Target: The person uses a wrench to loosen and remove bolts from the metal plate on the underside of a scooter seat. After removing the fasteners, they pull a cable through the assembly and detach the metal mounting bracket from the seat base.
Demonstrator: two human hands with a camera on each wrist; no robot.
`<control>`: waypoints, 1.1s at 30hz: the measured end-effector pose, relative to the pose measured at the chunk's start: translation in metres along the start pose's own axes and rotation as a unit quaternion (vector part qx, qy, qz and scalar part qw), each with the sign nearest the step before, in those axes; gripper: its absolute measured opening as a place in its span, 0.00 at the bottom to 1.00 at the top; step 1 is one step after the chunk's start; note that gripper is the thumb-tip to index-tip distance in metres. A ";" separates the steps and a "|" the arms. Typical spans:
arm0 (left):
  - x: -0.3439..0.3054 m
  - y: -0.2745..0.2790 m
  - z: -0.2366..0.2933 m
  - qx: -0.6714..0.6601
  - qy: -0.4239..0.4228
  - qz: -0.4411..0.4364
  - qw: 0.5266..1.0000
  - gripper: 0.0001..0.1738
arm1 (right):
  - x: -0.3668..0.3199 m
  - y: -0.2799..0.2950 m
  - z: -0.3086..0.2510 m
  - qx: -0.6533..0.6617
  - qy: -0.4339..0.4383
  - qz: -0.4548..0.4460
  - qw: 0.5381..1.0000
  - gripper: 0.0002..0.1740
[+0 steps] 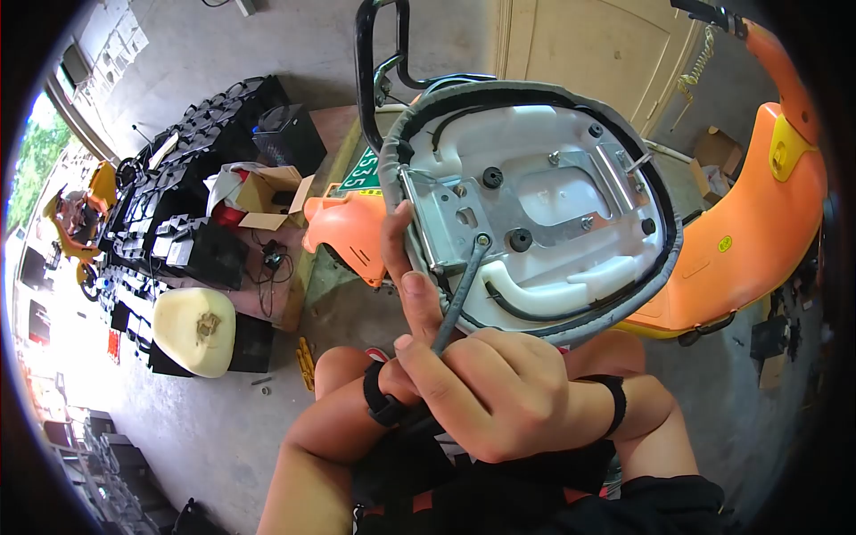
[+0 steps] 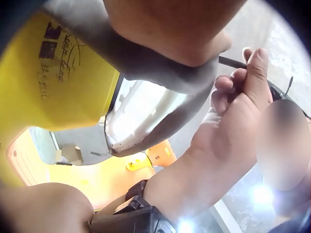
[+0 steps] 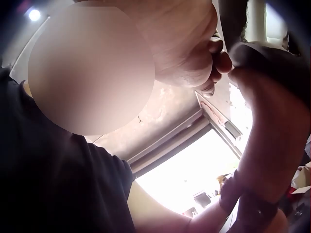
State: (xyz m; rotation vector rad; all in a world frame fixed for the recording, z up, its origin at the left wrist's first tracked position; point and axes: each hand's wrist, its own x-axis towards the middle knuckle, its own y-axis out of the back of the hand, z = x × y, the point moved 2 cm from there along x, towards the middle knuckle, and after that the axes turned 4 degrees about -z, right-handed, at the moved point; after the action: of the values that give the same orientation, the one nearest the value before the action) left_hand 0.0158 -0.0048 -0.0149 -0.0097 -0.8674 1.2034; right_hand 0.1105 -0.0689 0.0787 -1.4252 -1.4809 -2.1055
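Observation:
An upturned scooter seat (image 1: 499, 129) with a white plastic underside and grey edge trim is tilted toward me in the head view. Metal bracket plates (image 1: 437, 209) are bolted across its underside. My left hand (image 1: 415, 308) holds the seat's near left edge, a finger along the rim and the thumb beside it. My right hand (image 1: 499, 392) grips a dark wrench (image 1: 463, 292), whose ring end sits at a bolt (image 1: 482, 239) on the bracket. In the left wrist view the right hand (image 2: 238, 107) pinches the handle; the right wrist view mostly hides the wrench.
Behind the seat stands an orange scooter (image 1: 740, 259). Several black batteries (image 1: 205, 134) and an open cardboard box (image 1: 267, 196) are at left, beside a cream foam cushion (image 1: 192, 334). A yellow tool (image 1: 306, 363) lies on the floor. A black metal rack (image 1: 365, 71) rises behind the seat.

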 end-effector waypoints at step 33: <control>0.041 0.019 0.045 0.084 0.294 -0.060 0.950 0.46 | -0.013 -0.003 0.006 0.089 0.232 -0.083 0.965 0.08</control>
State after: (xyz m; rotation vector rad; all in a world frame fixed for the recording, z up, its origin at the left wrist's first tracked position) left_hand -0.0226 0.0170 0.0311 -0.1684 -0.2369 1.0708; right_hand 0.1184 -0.0670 0.0666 -0.6983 -1.5804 -2.1360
